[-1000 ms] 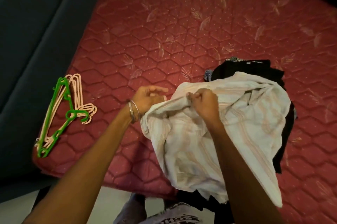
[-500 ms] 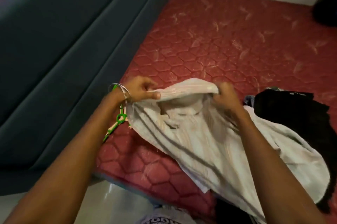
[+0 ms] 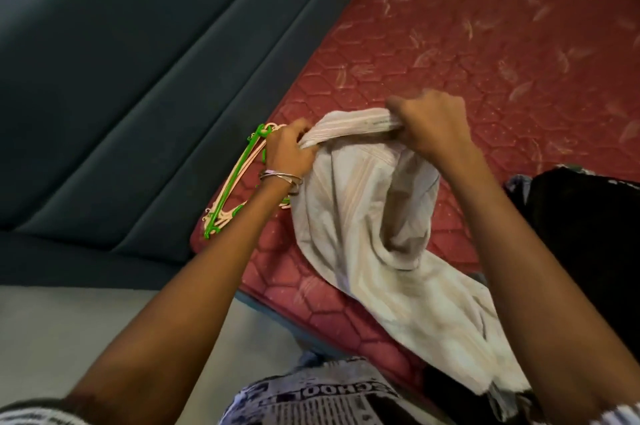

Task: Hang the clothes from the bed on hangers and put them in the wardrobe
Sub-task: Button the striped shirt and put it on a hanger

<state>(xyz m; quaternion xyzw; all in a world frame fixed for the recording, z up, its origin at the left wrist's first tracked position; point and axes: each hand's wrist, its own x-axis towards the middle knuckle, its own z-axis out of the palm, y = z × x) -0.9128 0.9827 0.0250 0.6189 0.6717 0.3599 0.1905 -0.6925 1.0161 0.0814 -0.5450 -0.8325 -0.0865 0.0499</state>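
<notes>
Both hands, left hand (image 3: 289, 151) and right hand (image 3: 427, 123), grip the soft striped shirt (image 3: 363, 213) above the quilted red mattress (image 3: 450, 54).

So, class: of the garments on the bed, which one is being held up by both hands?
The pale striped shirt: the left hand and right hand both grip its top edge. The black garment lies untouched on the mattress, to the right.

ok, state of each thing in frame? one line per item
striped shirt: off the hanger, collar edge stretched between both hands, rest draped on the mattress
left hand: grips the collar
right hand: grips the collar
hangers: bare, stacked flat at the mattress edge
black garment: lying on the mattress, not hung
</notes>
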